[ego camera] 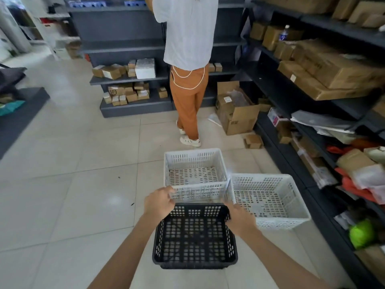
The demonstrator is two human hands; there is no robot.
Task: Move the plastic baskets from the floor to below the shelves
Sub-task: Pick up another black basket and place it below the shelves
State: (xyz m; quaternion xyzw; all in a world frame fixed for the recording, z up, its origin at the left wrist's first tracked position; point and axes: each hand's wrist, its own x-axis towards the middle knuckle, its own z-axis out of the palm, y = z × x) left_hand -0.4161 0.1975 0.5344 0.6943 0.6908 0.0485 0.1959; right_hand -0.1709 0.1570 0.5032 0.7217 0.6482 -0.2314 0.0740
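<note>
Three empty plastic baskets stand on the tiled floor. A black basket [194,236] is nearest me. A white basket [195,174] stands just beyond it, and a second white basket [268,201] lies to the right, by the shelving. My left hand [159,202] curls its fingers over the near-left corner of the far white basket's rim. My right hand [239,217] is at that basket's near-right corner, where all three baskets meet. Its fingers are hidden, so I cannot tell what it grips.
Dark shelves [295,94] full of cardboard boxes and bags run along the right, with more shelves [129,79] at the back. A person in orange trousers [188,97] stands facing the back shelves. An open carton [237,113] and a small box [253,141] lie on the floor.
</note>
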